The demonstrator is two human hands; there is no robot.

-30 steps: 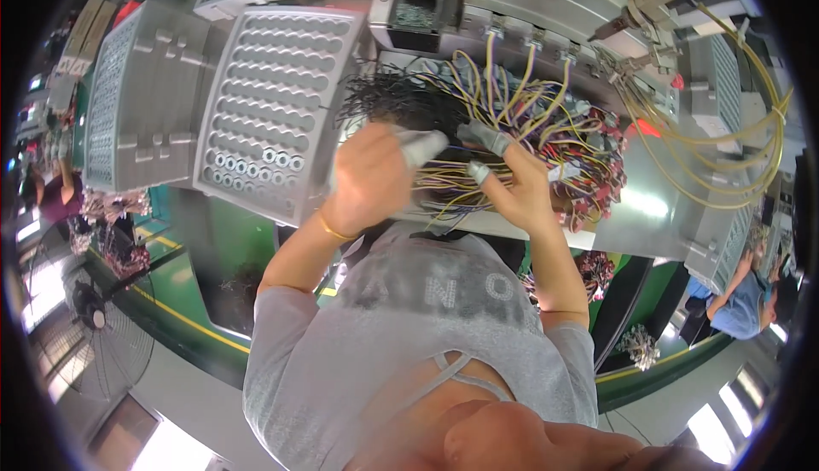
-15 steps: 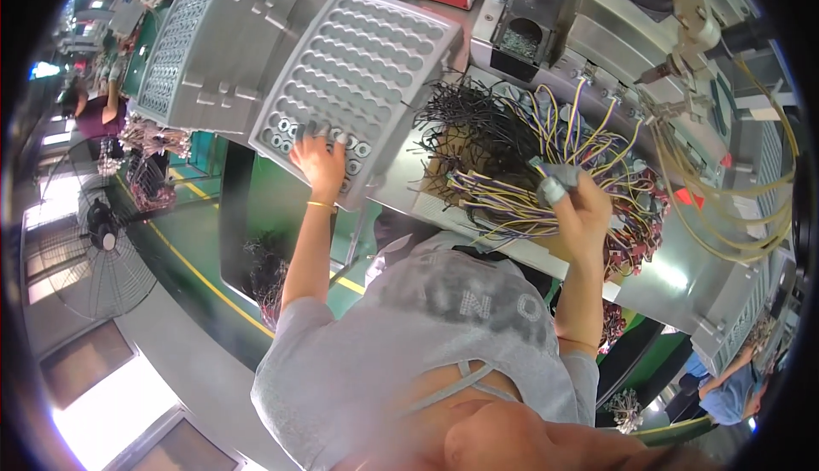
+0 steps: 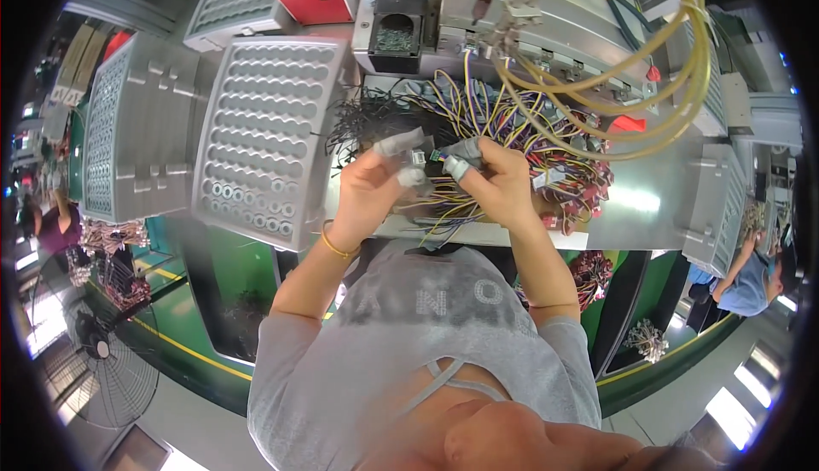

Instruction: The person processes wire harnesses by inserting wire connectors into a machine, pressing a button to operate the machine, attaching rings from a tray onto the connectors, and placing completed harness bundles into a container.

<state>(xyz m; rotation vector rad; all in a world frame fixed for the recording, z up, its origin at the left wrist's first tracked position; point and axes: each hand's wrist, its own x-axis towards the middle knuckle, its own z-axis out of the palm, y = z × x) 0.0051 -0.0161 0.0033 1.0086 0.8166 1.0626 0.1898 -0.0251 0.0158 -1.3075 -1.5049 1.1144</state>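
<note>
Back from the grey tray (image 3: 271, 113), where it was reaching 0.5 s ago, the left hand (image 3: 371, 185) is now facing the right hand (image 3: 502, 177). Beneath them, the metal bench (image 3: 636, 198) is stretching rightward, while the tray is standing on the left. Between, the wire heap (image 3: 490, 108) is sprawling in yellow, purple and black. Both hands are hovering over its near side, fingertips covered in grey. Silvery rings (image 3: 256, 205) are sitting in the tray's near rows. Nearly closed, the left thumb and fingers are pinching a small silvery piece (image 3: 418, 157); the right ones are gripping a small green-ended piece (image 3: 437, 155). These 2 are lying close together; I cannot tell whether they are touching.
</note>
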